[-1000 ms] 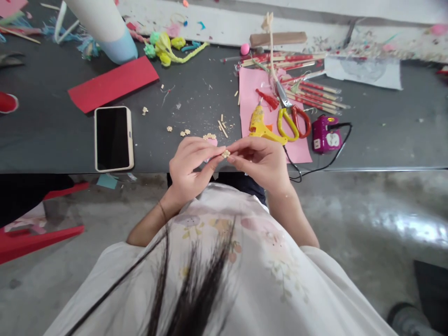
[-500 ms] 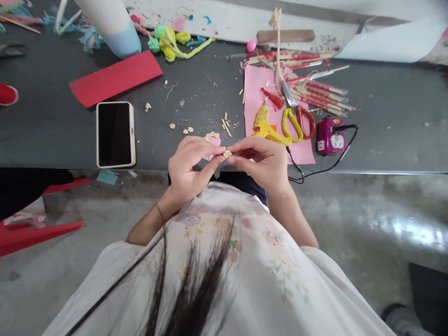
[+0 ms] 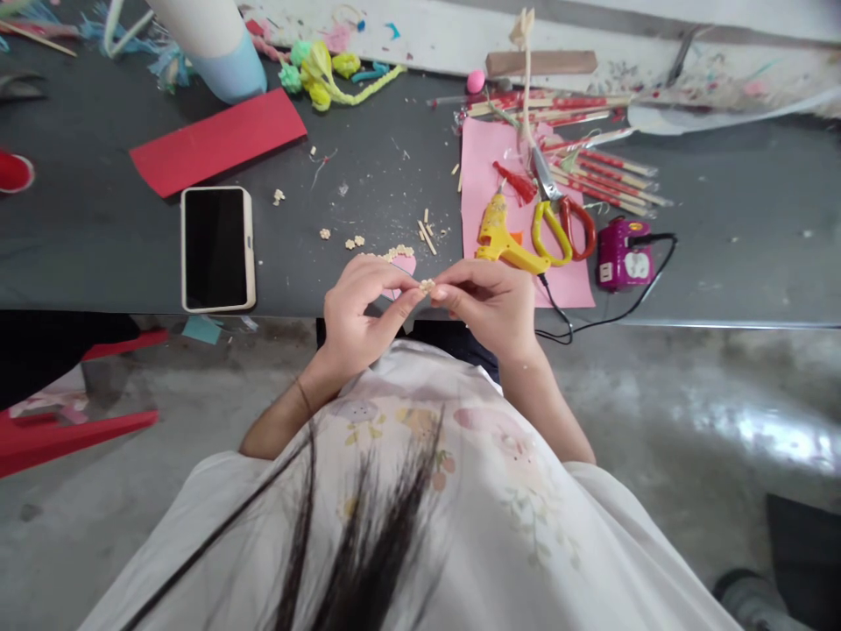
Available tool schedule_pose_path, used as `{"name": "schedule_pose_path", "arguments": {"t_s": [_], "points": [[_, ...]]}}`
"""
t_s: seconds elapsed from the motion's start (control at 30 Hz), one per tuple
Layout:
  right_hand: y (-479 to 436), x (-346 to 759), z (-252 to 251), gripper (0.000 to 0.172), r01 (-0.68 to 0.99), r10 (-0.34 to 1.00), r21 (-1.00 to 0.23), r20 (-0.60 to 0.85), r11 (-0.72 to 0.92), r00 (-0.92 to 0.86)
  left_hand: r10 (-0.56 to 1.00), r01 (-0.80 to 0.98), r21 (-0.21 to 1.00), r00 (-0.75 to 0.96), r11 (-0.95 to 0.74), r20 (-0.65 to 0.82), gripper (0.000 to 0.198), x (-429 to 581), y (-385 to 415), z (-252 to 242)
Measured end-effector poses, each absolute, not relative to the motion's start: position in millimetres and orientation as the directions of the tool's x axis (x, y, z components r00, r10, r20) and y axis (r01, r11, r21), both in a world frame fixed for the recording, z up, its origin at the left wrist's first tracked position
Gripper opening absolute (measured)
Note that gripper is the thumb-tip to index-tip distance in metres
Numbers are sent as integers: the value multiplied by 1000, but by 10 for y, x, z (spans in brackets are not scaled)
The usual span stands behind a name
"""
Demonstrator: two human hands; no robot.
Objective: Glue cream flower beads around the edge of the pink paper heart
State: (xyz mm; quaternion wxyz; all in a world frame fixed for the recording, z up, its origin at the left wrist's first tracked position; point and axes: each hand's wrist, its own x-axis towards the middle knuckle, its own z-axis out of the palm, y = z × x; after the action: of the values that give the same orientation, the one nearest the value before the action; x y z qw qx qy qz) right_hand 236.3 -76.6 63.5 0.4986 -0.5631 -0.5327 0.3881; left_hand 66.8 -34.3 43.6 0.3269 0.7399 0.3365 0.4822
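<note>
Between the fingertips of both hands is a tiny cream flower-shaped piece (image 3: pixel 427 287). My left hand (image 3: pixel 364 307) pinches it from the left with thumb and forefinger. From the other side, the thumb and forefinger of my right hand (image 3: pixel 492 302) close on it too. Just behind the left fingers lies a pink paper shape (image 3: pixel 406 265), its upper edge lined with small cream flowers (image 3: pixel 399 252); the hand hides part of it. More loose flowers (image 3: pixel 355 242) rest on the dark table to the left, and short cut sticks (image 3: pixel 427 237) lie beyond the hands.
A yellow glue gun (image 3: pixel 503 237) and scissors (image 3: pixel 555 228) lie on pink paper (image 3: pixel 477 158) at right, near a purple box (image 3: pixel 624 254) with a black cord. Wrapped sticks (image 3: pixel 604 180) lie behind. At left are a phone (image 3: pixel 215 250), red card (image 3: pixel 220 140) and bottle (image 3: pixel 227 53).
My fingers have shifted slightly around the flower piece, which has turned a little between them. The white sheet at the back right has dropped lower. The view has moved slightly.
</note>
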Motion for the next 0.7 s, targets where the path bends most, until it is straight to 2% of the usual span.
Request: {"name": "schedule_pose_path", "arguments": {"t_s": [0.2, 0.33, 0.43, 0.53, 0.6, 0.7], "points": [[-761, 2361, 634, 38, 235, 988, -971, 70, 35, 140, 891, 92, 934, 343, -346, 297, 20, 662, -359, 434], [-764, 2368, 622, 36, 211, 989, -977, 68, 39, 131, 903, 50, 958, 349, -283, 249, 15, 663, -355, 412], [-772, 2375, 602, 34, 191, 994, -981, 41, 20, 105, 871, 142, 896, 337, -422, 357, 15, 654, -359, 397], [-782, 2369, 558, 32, 181, 998, -983, -12, -24, 67, 781, 282, 740, 366, -611, 505, 13, 609, -379, 356], [-789, 2351, 511, 29, 142, 997, -987, -75, -78, 25, 750, 342, 672, 384, -657, 538, 10, 556, -402, 302], [-796, 2302, 429, 27, 96, 986, -983, -162, -158, -38, 734, 375, 632, 391, -678, 555, 7, 462, -444, 201]]}}
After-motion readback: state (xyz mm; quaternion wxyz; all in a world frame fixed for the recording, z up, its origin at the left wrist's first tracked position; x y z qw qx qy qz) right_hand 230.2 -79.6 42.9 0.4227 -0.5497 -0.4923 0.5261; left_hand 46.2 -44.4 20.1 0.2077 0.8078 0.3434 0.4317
